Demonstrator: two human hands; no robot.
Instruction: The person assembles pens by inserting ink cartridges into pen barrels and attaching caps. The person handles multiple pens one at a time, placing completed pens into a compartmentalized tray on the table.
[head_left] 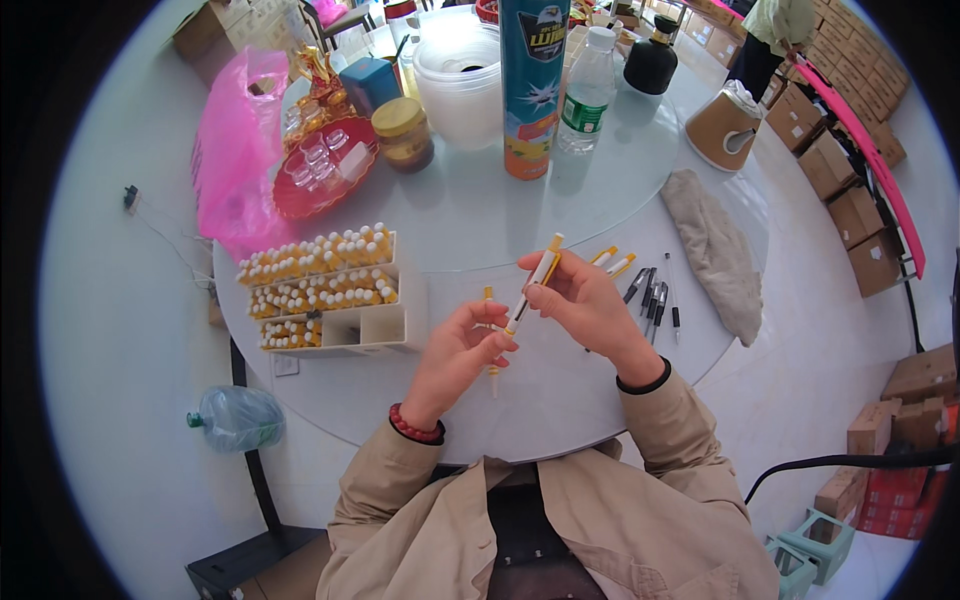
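Observation:
A white pen with yellow ends (535, 284) is slanted between my two hands above the table. My right hand (582, 302) pinches its upper part, and my left hand (458, 358) has its thumb and fingers at the lower tip. Another slim yellow-and-white pen (494, 384) passes behind my left fingers; whether it lies on the table or is held, I cannot tell. On the left stands a white compartment rack (412, 312) with rows of yellow-and-white pens (335, 290). Beyond my right hand lie several black pens (655, 300) and a few yellow-and-white pens (620, 265).
A glass turntable (450, 220) bears a tall spray can (530, 90), a water bottle (588, 95), a lidded jar (404, 135), plastic tubs and a red tray (290, 200). A grey cloth (715, 255) lies right. Cartons (855, 210) line the right side; a person stands behind.

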